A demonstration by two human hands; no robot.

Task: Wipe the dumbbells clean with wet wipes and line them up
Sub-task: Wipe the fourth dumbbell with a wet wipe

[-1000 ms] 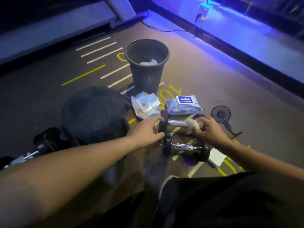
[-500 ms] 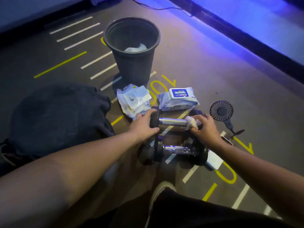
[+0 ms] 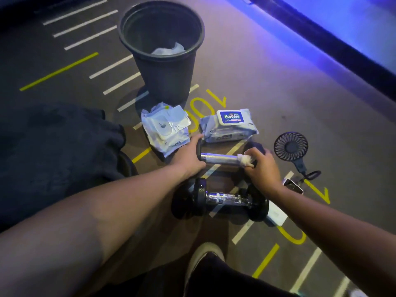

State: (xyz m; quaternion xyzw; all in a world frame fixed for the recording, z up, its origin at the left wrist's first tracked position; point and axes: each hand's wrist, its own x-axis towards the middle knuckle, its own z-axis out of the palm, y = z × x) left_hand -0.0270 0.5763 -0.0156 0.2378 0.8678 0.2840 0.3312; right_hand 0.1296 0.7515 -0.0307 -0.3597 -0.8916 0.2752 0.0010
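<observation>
Gripping dumbbell [image 3: 220, 159] end: left hand [image 3: 188, 159] | right hand [image 3: 262, 166] pinching wipe [image 3: 245, 160] | pack [image 3: 229, 125] reads "HuiBaiLi"

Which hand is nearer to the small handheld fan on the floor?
Right. The right hand, pinching a wet wipe on the far dumbbell, sits just beside the fan. The left hand holds that dumbbell's opposite end, farther away.

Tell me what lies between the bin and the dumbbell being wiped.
In the head view, two wipe packs lie on the floor between the bin and the dumbbell.
</observation>
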